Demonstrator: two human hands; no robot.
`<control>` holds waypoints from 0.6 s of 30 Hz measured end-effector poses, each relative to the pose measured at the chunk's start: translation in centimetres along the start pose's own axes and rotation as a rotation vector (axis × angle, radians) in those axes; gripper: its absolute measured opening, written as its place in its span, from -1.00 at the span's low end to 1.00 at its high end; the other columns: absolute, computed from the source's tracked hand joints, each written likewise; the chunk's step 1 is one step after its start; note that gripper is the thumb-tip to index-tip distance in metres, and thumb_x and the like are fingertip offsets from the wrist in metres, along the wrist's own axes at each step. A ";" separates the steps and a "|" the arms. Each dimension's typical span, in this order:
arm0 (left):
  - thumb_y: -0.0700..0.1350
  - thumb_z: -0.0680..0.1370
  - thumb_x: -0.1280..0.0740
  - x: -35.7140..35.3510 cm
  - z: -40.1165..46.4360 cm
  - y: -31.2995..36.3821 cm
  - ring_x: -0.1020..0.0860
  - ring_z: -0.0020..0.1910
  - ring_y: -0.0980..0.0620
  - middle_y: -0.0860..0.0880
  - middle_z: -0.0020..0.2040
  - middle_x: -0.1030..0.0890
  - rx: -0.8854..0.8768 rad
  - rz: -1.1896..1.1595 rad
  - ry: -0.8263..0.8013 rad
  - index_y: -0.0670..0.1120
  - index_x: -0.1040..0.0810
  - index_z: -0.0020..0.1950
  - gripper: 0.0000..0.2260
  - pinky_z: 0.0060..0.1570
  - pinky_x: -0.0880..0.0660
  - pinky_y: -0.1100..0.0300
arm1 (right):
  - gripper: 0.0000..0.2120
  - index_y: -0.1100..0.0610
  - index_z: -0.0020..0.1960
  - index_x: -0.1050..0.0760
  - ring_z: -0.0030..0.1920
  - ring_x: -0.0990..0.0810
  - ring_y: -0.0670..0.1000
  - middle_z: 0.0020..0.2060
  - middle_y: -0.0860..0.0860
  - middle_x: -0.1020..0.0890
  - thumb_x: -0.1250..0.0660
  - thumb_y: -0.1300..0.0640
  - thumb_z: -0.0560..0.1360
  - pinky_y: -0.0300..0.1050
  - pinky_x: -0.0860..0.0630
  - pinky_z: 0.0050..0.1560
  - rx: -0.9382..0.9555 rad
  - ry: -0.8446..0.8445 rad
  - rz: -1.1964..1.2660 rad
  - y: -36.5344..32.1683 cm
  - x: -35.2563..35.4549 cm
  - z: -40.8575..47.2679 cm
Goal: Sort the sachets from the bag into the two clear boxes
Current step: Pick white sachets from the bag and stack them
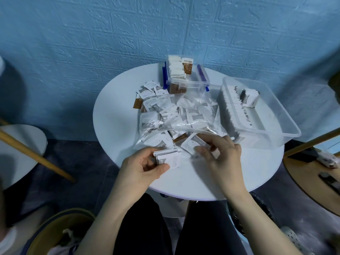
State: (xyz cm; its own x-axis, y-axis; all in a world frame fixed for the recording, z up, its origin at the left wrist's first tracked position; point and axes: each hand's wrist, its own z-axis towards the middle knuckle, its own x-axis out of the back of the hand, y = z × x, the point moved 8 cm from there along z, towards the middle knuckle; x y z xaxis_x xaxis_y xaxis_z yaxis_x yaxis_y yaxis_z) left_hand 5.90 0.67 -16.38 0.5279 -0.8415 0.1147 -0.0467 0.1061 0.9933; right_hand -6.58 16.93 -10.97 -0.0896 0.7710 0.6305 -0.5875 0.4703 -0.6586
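A clear plastic bag [176, 116] full of white and brown sachets lies in the middle of the round white table [193, 181]. My left hand [141, 168] grips a small stack of white sachets [168, 159] at the bag's near edge. Beside it, my right hand [220, 155] pinches a single white sachet [193, 144] at the bag's mouth. A small clear box [200, 82] with blue latches stands at the back and holds upright white and brown sachets. The large clear box [276, 129] on the right holds a row of white sachets along its left wall.
Loose sachets [149, 91] lie on the table left of the small box. A second round table [24, 144] with a wooden leg stands to the left. A wooden surface [312, 177] is at the right edge. A basket [60, 230] sits on the floor below left.
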 end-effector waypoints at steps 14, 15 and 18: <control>-0.24 0.39 -0.52 0.0 0.1 -0.2 -0.55 -0.37 0.17 0.03 -0.34 -0.64 0.009 0.027 -0.026 0.11 -0.61 0.06 -0.65 -0.31 -0.42 0.40 | -0.85 -0.05 -0.13 -0.43 -0.27 -0.48 -0.04 -0.31 -0.11 -0.52 -0.40 0.00 0.41 -0.14 -0.40 -0.18 0.183 -0.296 0.136 -1.8 0.1 -3.2; -0.24 0.38 -0.53 0.0 0.1 -0.2 -0.56 -0.34 0.15 0.02 -0.33 -0.65 0.014 0.028 -0.036 0.14 -0.61 0.05 -0.63 -0.30 -0.43 0.38 | -0.88 -0.05 -0.13 -0.48 -0.28 -0.48 -0.07 -0.31 -0.12 -0.53 -0.42 0.00 0.41 -0.15 -0.40 -0.15 0.225 -0.301 0.117 -2.2 0.1 -3.1; -0.20 0.33 -0.56 0.0 0.1 -0.2 -0.59 -0.26 0.06 -0.10 -0.22 -0.67 0.014 0.044 -0.075 0.22 -0.60 0.06 -0.57 -0.18 -0.51 0.24 | -0.91 0.00 -0.14 -0.56 -0.30 -0.48 -0.08 -0.33 -0.12 -0.53 -0.44 0.02 0.43 -0.14 -0.43 -0.17 0.258 -0.338 0.119 -2.9 -0.9 -2.7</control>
State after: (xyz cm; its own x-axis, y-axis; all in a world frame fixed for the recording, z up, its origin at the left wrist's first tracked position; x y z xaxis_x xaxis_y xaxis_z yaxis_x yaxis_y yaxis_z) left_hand 5.80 0.61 -16.61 0.4599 -0.8737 0.1589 -0.0803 0.1373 0.9873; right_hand -2.64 16.02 -10.80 -0.4017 0.6090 0.6839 -0.7347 0.2315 -0.6377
